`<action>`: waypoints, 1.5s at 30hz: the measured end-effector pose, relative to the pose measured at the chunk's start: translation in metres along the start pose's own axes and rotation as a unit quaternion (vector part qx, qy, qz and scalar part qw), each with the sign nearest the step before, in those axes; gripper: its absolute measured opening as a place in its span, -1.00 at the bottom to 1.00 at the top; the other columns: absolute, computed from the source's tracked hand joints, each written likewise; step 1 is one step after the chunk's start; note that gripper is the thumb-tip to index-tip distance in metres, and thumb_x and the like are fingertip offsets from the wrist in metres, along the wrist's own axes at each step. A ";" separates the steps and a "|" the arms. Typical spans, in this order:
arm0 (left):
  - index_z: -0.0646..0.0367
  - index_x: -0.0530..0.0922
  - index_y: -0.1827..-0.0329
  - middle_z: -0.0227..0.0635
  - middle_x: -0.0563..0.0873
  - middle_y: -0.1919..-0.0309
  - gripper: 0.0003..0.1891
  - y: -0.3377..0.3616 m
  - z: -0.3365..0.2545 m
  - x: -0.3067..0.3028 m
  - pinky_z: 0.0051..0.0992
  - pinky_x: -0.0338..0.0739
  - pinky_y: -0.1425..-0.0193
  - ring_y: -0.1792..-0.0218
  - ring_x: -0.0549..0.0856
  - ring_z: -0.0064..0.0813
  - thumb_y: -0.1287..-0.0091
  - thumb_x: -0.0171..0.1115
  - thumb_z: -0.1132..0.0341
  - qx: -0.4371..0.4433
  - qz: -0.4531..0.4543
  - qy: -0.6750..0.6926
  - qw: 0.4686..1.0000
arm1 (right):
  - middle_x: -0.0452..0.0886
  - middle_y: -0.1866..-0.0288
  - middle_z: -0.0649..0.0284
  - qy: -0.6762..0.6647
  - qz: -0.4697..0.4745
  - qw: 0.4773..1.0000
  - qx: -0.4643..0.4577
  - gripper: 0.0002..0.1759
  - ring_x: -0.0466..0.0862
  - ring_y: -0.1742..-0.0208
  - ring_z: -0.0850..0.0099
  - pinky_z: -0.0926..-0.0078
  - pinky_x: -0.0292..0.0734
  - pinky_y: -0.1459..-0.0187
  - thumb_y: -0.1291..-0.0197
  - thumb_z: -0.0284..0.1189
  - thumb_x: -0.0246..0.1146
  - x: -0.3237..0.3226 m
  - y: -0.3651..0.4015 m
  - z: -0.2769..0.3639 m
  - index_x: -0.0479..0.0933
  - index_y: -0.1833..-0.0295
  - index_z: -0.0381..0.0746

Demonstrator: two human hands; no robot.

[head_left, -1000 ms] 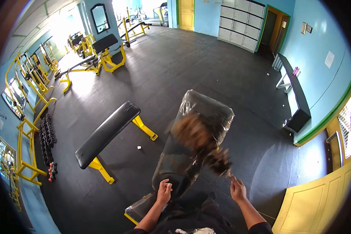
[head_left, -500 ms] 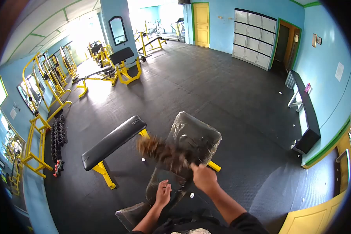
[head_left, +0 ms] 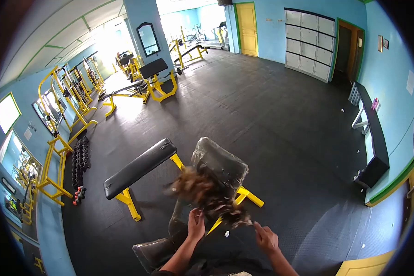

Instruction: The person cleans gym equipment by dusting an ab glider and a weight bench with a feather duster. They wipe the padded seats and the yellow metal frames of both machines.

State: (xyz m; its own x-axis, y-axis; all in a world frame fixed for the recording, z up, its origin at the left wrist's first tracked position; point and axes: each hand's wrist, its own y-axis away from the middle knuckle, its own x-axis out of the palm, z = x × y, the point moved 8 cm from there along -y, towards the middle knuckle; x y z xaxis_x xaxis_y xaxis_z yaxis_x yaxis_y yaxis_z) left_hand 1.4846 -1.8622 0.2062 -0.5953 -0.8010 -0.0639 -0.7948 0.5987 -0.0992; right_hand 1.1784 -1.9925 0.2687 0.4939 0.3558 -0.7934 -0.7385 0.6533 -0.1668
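My right hand (head_left: pixel 266 238) is closed on the end of a brown feather duster (head_left: pixel 207 195), which is blurred by motion. The duster stretches up and left over a black padded bench (head_left: pixel 221 161) with a worn, plastic-covered seat and yellow legs. My left hand (head_left: pixel 196 224) is close below the duster, fingers bent upward; whether it touches the feathers is hard to make out. Nearer to me lies another worn black pad (head_left: pixel 152 253) of the bench.
A flat black bench (head_left: pixel 140 169) with yellow legs stands to the left. Dumbbells (head_left: pixel 80 161) line the left wall near yellow machines (head_left: pixel 55 170). Lockers (head_left: pixel 309 43) are at the back, a long black counter (head_left: pixel 375 133) on the right. White scraps lie on the floor.
My right hand has moved right and down with the duster, which now slants down to the right. My left hand has risen slightly towards the feathers. The view has shifted a little.
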 end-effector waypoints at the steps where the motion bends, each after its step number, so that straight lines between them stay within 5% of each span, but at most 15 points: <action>1: 0.16 0.44 -0.28 -0.36 0.60 -0.02 -0.70 -0.001 -0.015 0.005 -0.56 0.51 0.07 0.12 0.59 -0.60 -0.54 0.14 0.35 -0.006 -0.003 -0.012 1.000 | 0.54 0.39 0.07 -0.032 -0.069 0.996 0.044 -0.50 0.65 0.37 0.04 0.11 0.59 0.34 -0.36 -0.45 0.22 0.011 0.023 -0.025 0.48 -0.41 -0.07; 2: 0.16 0.44 -0.28 -0.36 0.60 -0.02 -0.70 0.000 -0.025 0.009 -0.56 0.51 0.07 0.12 0.59 -0.60 -0.54 0.14 0.35 -0.008 -0.001 -0.016 1.000 | 0.52 0.43 0.07 -0.062 -0.138 0.985 0.087 -0.50 0.64 0.39 0.05 0.13 0.58 0.34 -0.34 -0.48 0.24 0.016 0.044 -0.044 0.50 -0.40 -0.08; 10: 0.18 0.47 -0.25 -0.34 0.63 -0.01 -0.70 -0.004 -0.057 0.023 -0.56 0.53 0.12 0.17 0.65 -0.60 -0.53 0.19 0.32 -0.053 0.060 -0.066 0.995 | 0.56 0.37 0.05 -0.156 -0.124 0.963 0.181 -0.55 0.65 0.33 0.12 0.25 0.56 0.26 -0.39 -0.56 0.15 0.033 0.073 -0.055 0.48 -0.38 -0.25; 12: 0.19 0.48 -0.23 -0.33 0.64 0.01 -0.70 -0.013 -0.069 0.026 -0.58 0.53 0.13 0.20 0.66 -0.61 -0.52 0.20 0.32 -0.045 0.096 -0.074 0.992 | 0.64 0.30 0.08 -0.187 -0.270 0.935 0.138 -0.55 0.67 0.29 0.28 0.37 0.55 0.24 -0.43 -0.54 0.15 0.037 0.076 -0.058 0.45 -0.40 -0.32; 14: 0.22 0.50 -0.21 -0.31 0.65 0.05 -0.70 -0.024 -0.104 0.046 -0.61 0.54 0.13 0.25 0.66 -0.64 -0.50 0.23 0.31 -0.078 0.158 -0.069 0.982 | 0.65 0.28 0.15 -0.255 -0.250 0.915 0.190 -0.54 0.64 0.28 0.39 0.44 0.54 0.24 -0.45 -0.52 0.15 0.049 0.074 -0.056 0.43 -0.42 -0.32; 18: 0.22 0.49 -0.22 -0.32 0.64 0.00 -0.66 -0.058 -0.160 0.081 -0.54 0.57 0.02 0.07 0.66 -0.59 -0.46 0.29 0.33 0.035 0.203 -0.078 0.975 | 0.45 0.34 0.44 -0.451 -0.134 0.858 0.206 -0.53 0.42 0.39 0.65 0.66 0.40 0.32 -0.54 -0.51 0.06 0.013 0.032 -0.001 0.35 -0.49 -0.37; 20: 0.21 0.49 -0.23 -0.29 0.64 -0.04 -0.65 -0.067 -0.183 0.097 -0.49 0.58 -0.03 0.01 0.67 -0.53 -0.46 0.29 0.32 0.023 0.221 -0.081 0.972 | 0.44 0.35 0.45 -0.427 -0.105 0.864 0.243 -0.53 0.43 0.38 0.65 0.67 0.40 0.32 -0.54 -0.51 0.06 -0.003 0.011 0.004 0.34 -0.49 -0.38; 22: 0.18 0.44 -0.28 -0.28 0.62 -0.11 -0.62 -0.077 -0.221 0.114 -0.39 0.52 -0.16 -0.07 0.64 -0.39 -0.46 0.26 0.31 0.160 0.212 -0.225 0.937 | 0.43 0.35 0.46 -0.411 -0.077 0.869 0.264 -0.53 0.44 0.38 0.65 0.67 0.40 0.31 -0.54 -0.52 0.05 -0.010 -0.001 -0.003 0.34 -0.49 -0.40; 25: 0.21 0.48 -0.24 -0.17 0.61 -0.14 -0.61 -0.096 -0.255 0.140 -0.28 0.49 -0.24 -0.16 0.62 -0.22 -0.42 0.29 0.27 0.229 0.210 -0.271 0.911 | 0.60 0.25 0.36 -0.431 -0.102 0.871 0.213 -0.53 0.52 0.27 0.68 0.64 0.47 0.22 -0.49 -0.49 0.14 -0.012 -0.023 -0.016 0.40 -0.46 -0.34; 30: 0.24 0.50 -0.22 -0.09 0.60 -0.14 -0.62 -0.137 -0.271 0.201 -0.25 0.45 -0.32 -0.17 0.61 -0.15 -0.41 0.30 0.30 0.263 0.215 -0.311 0.888 | 0.70 0.13 0.08 -0.430 -0.005 0.877 0.213 -0.56 0.63 0.18 0.58 0.61 0.49 0.15 -0.50 -0.46 0.13 0.006 -0.055 -0.047 0.43 -0.40 -0.40; 32: 0.20 0.51 -0.23 -0.15 0.68 0.07 -0.63 -0.153 -0.271 0.220 -0.31 0.56 -0.13 0.01 0.70 -0.26 -0.43 0.28 0.29 0.287 0.201 -0.334 0.875 | 0.69 0.18 0.02 -0.439 0.032 0.879 0.184 -0.57 0.67 0.16 0.54 0.56 0.51 0.16 -0.49 -0.47 0.14 -0.004 -0.068 -0.053 0.44 -0.38 -0.42; 35: 0.11 0.54 -0.23 -0.42 0.58 0.54 -0.69 -0.180 -0.235 0.234 -0.51 0.51 0.32 0.48 0.66 -0.55 -0.49 0.24 0.25 0.138 0.187 -0.317 0.919 | 0.65 0.23 0.08 -0.477 0.104 0.858 0.159 -0.54 0.68 0.24 0.43 0.50 0.56 0.15 -0.50 -0.45 0.12 0.008 -0.076 -0.073 0.39 -0.42 -0.43; 37: 0.12 0.55 -0.22 -0.45 0.57 0.52 -0.70 -0.185 -0.219 0.241 -0.56 0.50 0.34 0.49 0.63 -0.61 -0.51 0.22 0.26 0.089 0.181 -0.337 0.919 | 0.68 0.16 -0.11 -0.427 0.127 0.888 0.113 -0.53 0.75 0.19 0.13 0.34 0.61 0.11 -0.50 -0.39 0.09 0.017 -0.089 -0.086 0.41 -0.42 -0.37; 40: 0.21 0.52 -0.24 -0.46 0.61 0.37 -0.70 -0.182 -0.208 0.237 -0.68 0.49 0.44 0.55 0.55 -0.74 -0.58 0.12 0.25 0.024 0.164 -0.338 0.927 | 0.66 0.09 -0.20 -0.481 0.231 0.834 0.141 -0.52 0.72 0.11 -0.08 0.21 0.61 0.05 -0.47 -0.36 0.06 0.010 -0.100 -0.088 0.42 -0.43 -0.24; 45: 0.22 0.56 -0.15 -0.49 0.57 0.40 -0.76 -0.184 -0.203 0.240 -0.69 0.46 0.42 0.51 0.52 -0.78 -0.58 0.11 0.28 -0.018 0.164 -0.452 0.877 | 0.66 0.15 -0.20 -0.481 0.253 0.827 0.143 -0.53 0.70 0.12 -0.10 0.12 0.59 0.07 -0.45 -0.37 0.04 0.067 -0.122 -0.134 0.44 -0.42 -0.16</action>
State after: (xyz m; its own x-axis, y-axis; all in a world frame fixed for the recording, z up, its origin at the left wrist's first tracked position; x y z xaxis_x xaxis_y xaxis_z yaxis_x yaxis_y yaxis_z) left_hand 1.4645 -2.1628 0.4108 -0.4692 -0.2548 -0.8455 -0.6108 0.7851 0.1024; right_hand 1.2405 -2.1380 0.1576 0.3936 0.9090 0.1370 -0.8915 0.3411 0.2981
